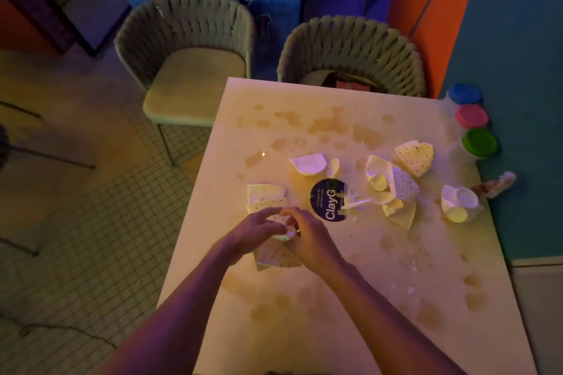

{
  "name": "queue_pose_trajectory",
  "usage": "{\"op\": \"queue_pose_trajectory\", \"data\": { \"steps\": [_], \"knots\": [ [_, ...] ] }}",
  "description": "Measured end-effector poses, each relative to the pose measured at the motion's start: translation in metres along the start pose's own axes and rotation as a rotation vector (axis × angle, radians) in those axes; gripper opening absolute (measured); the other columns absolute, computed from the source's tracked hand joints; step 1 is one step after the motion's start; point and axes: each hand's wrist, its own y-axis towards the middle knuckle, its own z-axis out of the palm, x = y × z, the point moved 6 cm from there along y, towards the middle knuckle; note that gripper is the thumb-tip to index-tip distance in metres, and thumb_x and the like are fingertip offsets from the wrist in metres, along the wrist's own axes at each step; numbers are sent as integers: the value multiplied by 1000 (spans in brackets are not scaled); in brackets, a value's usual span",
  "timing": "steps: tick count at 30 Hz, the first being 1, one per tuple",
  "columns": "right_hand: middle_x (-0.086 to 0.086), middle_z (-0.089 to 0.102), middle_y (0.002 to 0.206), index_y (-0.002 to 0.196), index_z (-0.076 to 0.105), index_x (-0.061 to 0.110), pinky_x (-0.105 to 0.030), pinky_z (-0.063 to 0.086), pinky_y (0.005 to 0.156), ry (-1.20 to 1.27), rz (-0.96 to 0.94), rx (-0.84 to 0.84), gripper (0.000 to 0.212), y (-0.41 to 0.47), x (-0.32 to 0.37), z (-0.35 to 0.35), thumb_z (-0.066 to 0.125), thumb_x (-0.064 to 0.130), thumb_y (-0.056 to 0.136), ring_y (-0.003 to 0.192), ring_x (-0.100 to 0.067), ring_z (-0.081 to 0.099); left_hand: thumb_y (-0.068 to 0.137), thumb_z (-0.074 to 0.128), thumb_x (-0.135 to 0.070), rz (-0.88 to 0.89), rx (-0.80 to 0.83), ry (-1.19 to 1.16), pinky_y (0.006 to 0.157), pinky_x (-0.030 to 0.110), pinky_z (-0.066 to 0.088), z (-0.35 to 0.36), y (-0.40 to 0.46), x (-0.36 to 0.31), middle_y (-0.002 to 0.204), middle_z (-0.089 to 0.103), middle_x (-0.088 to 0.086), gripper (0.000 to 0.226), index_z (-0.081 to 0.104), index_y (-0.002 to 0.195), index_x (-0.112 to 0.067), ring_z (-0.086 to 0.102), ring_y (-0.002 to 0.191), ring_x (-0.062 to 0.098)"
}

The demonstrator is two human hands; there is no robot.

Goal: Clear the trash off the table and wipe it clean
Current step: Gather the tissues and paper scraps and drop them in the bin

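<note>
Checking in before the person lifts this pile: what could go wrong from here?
Both hands, left hand and right hand, pinch one small cup over a dotted paper piece; loose pieces beneath may slip when lifted. Brown stains could smear if scraps are dragged through them. The tubs by the table edge might get knocked off during wiping.
</note>
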Motion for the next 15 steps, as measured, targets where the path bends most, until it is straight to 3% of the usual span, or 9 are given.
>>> {"op": "queue_pose_trajectory", "data": {
  "steps": [3, 5, 10, 13, 15],
  "knots": [
    [2, 53, 118, 125, 59, 27, -32, 56, 85, -35, -31, 82, 47, 11, 10, 15, 71, 10, 83, 98, -15, 62, 64, 68, -27, -27, -71, 14, 97, 41, 51, -15, 6, 9, 103, 76, 1, 51, 69, 115, -30, 68, 102, 20],
    [2, 50, 119, 122, 61, 27, -32, 56, 85, -55, -5, 165, 40, 22, 14, 21, 70, 15, 86, 95, -16, 61, 66, 67, -17, -45, -129, -17, 94, 42, 53, -27, 8, 17, 98, 77, 7, 44, 70, 110, -23, 69, 95, 22],
    [-1, 60, 105, 105, 70, 25, -31, 54, 78, -188, 48, 299, 33, 48, 17, 30, 73, 6, 78, 85, -16, 61, 77, 67, -10, -73, -181, -1, 89, 41, 56, -48, 13, 37, 108, 72, 7, 32, 74, 102, -30, 69, 99, 27],
    [0, 61, 101, 103, 70, 23, -36, 56, 79, -199, 64, 277, 34, 53, 15, 38, 69, 2, 77, 85, -18, 62, 85, 60, -13, -94, -226, -80, 73, 37, 57, -52, 15, 46, 102, 74, 8, 26, 76, 97, -30, 71, 91, 30],
    [3, 63, 98, 103, 69, 26, -37, 57, 77, -157, 93, 217, 38, 55, 11, 39, 67, 2, 74, 82, -16, 63, 90, 60, -24, -93, -266, -127, 71, 34, 54, -54, 16, 49, 99, 75, 4, 18, 76, 96, -30, 71, 95, 32]
  ]
}}
